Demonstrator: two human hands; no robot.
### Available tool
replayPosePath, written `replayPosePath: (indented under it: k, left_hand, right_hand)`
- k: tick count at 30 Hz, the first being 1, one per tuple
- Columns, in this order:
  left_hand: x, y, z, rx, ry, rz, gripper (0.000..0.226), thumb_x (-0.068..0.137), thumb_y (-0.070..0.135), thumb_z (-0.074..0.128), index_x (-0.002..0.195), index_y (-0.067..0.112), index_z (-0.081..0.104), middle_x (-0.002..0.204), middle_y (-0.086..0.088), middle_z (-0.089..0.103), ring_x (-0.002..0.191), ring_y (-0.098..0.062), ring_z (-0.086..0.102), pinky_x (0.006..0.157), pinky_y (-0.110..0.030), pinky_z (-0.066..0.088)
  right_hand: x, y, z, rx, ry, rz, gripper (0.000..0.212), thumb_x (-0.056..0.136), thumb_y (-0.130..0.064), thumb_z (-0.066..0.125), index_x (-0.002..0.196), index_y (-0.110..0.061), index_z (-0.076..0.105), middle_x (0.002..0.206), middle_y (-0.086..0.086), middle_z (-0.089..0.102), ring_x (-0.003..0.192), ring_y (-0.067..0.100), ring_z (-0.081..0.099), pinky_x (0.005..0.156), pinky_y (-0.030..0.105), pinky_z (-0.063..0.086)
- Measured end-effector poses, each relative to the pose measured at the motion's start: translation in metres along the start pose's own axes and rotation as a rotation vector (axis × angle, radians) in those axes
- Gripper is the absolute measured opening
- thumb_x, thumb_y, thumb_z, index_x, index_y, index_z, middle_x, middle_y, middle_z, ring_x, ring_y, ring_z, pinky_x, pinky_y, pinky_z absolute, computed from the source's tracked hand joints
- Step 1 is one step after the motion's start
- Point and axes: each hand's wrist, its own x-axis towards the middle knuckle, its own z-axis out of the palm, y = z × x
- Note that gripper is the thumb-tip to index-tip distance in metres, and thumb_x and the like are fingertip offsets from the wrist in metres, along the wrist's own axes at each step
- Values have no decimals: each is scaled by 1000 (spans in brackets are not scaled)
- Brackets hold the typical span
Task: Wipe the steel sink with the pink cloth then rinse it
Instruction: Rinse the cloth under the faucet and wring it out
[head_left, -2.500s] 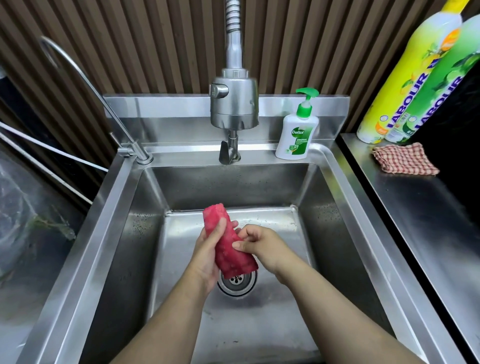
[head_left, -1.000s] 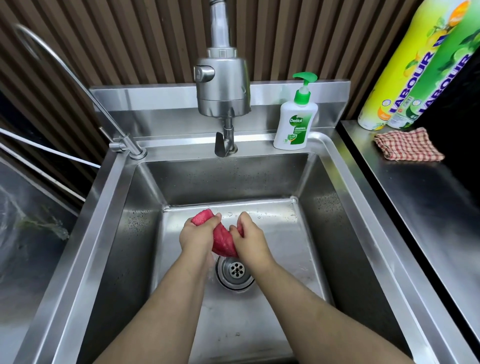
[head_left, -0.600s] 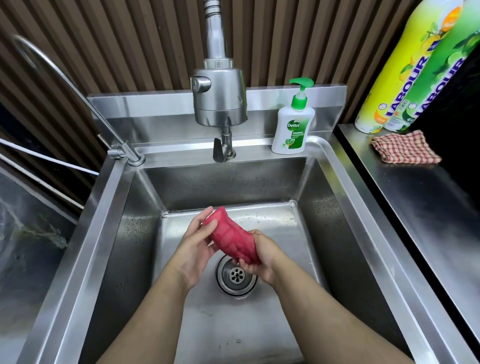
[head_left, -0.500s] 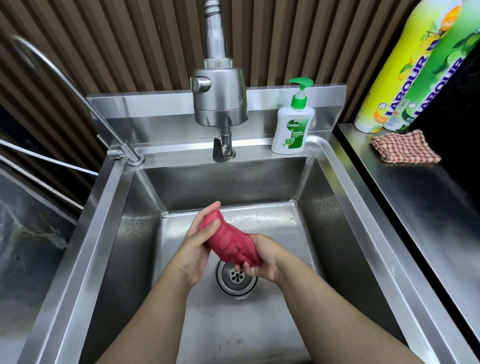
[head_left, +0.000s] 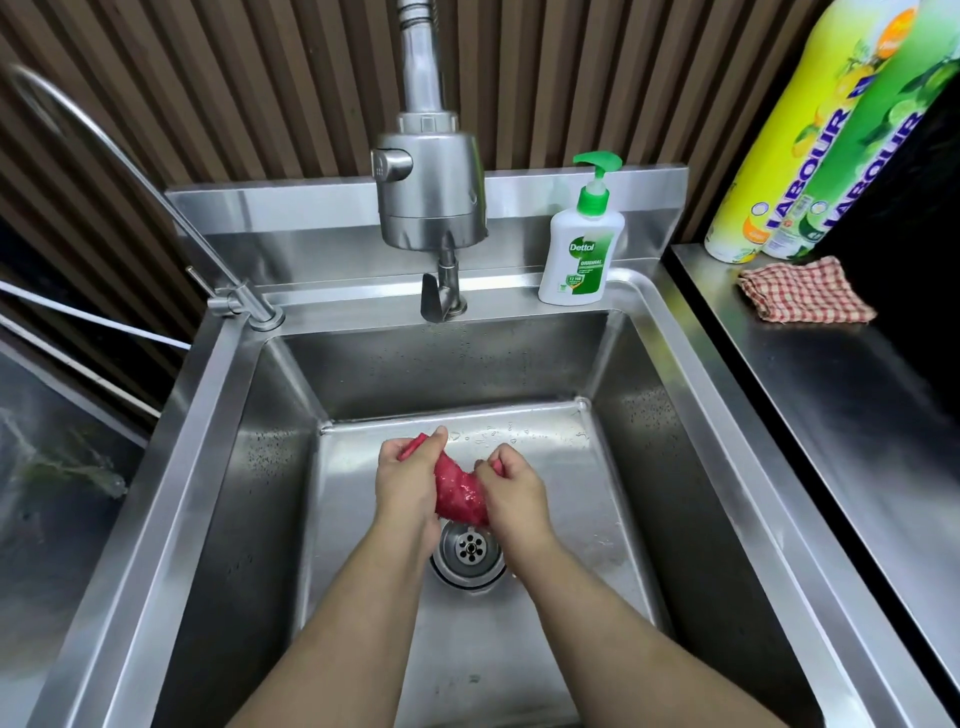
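The wet pink cloth (head_left: 460, 491) is bunched and twisted between both hands, just above the round drain (head_left: 470, 551) of the steel sink (head_left: 639, 530). My left hand (head_left: 408, 480) grips its left end, with a corner poking out past the thumb. My right hand (head_left: 511, 493) grips its right end. Both fists are closed tight on it. The big steel tap head (head_left: 431, 192) hangs over the back of the basin, and no water runs from it. Droplets lie on the basin floor behind my hands.
A white and green soap pump bottle (head_left: 582, 244) stands on the back ledge to the right of the tap lever (head_left: 439, 293). A thin curved spout (head_left: 130, 171) rises at the left corner. On the right counter lie a checked cloth (head_left: 805, 293) and two tall bottles (head_left: 810, 140).
The cloth was a long roll held open across my palms half a second ago. Now both hands have closed on its ends and turned, so it is wrung into a short bunch.
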Motion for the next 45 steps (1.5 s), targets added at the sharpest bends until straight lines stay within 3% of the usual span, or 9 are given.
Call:
replayPosePath:
  k: [7,14,18,21,24,31,35,40,45]
  left_hand:
    - [5,1,-1,24,156,-90,29,83,16,67,75,18,39,70,-5,47,57,-18,44,53,-25,41]
    - [10,25,-32,67,-527,-155,40,72,18,68,109,12,53,106,-14,58,91,-21,59,82,-34,51]
    - [11,20,-47,71,-737,-6,74,52,30,87,119,19,59,100,-4,63,91,-14,61,79,-25,50]
    - [9,16,-40,15,-753,78,56,46,36,88,94,20,65,88,1,65,90,-16,60,79,-26,48]
    - [2,18,-29,-90,-801,110,41,58,24,82,83,14,52,103,-8,68,109,-25,61,86,-29,52]
    - [-10,18,0,36,-313,77,18,84,20,66,82,13,50,61,-2,56,56,-15,60,58,-27,52]
    - [-8,7,3,38,-115,74,20,86,14,64,77,15,46,58,-4,53,49,-16,53,49,-23,48]
    - [-2,0,0,17,34,63,22,86,13,64,75,16,45,65,-8,51,55,-21,50,54,-27,46]
    - [-5,13,-3,7,-124,1,22,83,19,69,84,15,47,65,-7,54,50,-16,56,50,-24,51]
  right_hand:
    - [-3,1,1,-279,-50,-263,37,87,-10,50,60,-20,28,54,-8,32,54,10,29,52,26,29]
    - [1,5,-10,222,-386,541,20,88,-25,41,76,-13,51,65,8,48,40,13,41,31,13,22]
    - [6,-8,-18,251,-649,694,29,88,-26,32,75,-8,51,62,8,47,29,9,38,23,12,19]
    - [2,-18,-17,199,-741,753,35,89,-30,31,74,-7,52,55,7,49,30,9,40,23,10,22]
    - [2,-22,-15,182,-672,733,34,89,-29,34,75,-6,54,60,6,50,34,11,46,26,11,28]
    - [-4,-9,5,191,-131,383,16,88,-12,43,74,-14,51,57,9,45,31,16,39,31,14,26]
    - [-5,-2,10,113,36,155,37,82,-6,52,51,-19,36,54,4,33,49,16,32,44,25,28]
    - [-6,-5,10,-193,14,-67,38,83,-11,51,51,-16,31,51,-2,32,52,15,29,51,26,29]
    - [-9,-5,10,90,-81,229,28,91,-24,48,65,-15,47,60,8,48,49,21,45,44,25,36]
